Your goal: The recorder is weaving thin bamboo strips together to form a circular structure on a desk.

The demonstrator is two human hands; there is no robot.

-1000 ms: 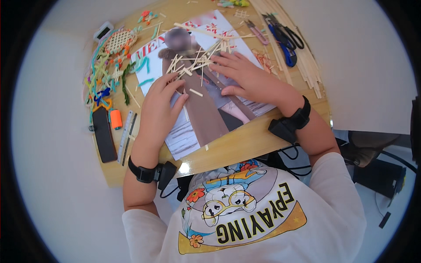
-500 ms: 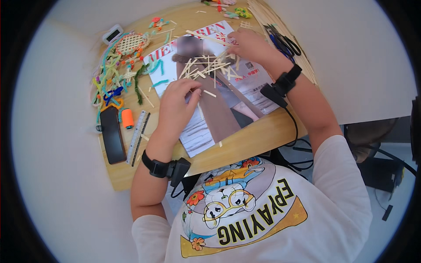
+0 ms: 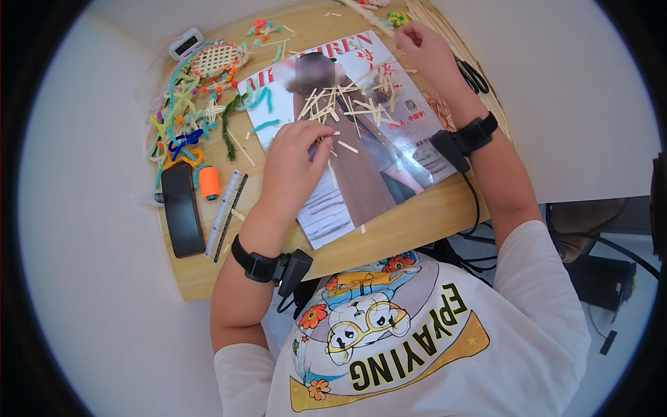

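Observation:
My left hand (image 3: 300,154) rests over the lower left of a magazine (image 3: 410,156), fingers curled toward the thumb. A pale bit shows at its fingertips, but I cannot tell whether it is gripped. Loose short wooden sticks (image 3: 326,104) lie in a criss-cross heap on the cover just beyond this hand, and one short stick (image 3: 348,146) lies beside it. Past the magazine's far right corner, my right hand (image 3: 425,52) is raised with its fingers pinched. A blurred pale wooden stick (image 3: 372,19) reaches far-left from its fingertips.
On the left are a woven basket piece (image 3: 215,60), coloured pipe cleaners (image 3: 184,142), an orange thread spool (image 3: 209,183), a black phone (image 3: 182,212) and a ruler (image 3: 226,215). Scissors (image 3: 472,75) and long wooden strips (image 3: 445,28) line the right edge. A small white timer (image 3: 186,44) stands far left.
My right hand has moved up and right, off the magazine, taking the stick with it. My left hand stays near the heap. The whole view has shifted slightly.

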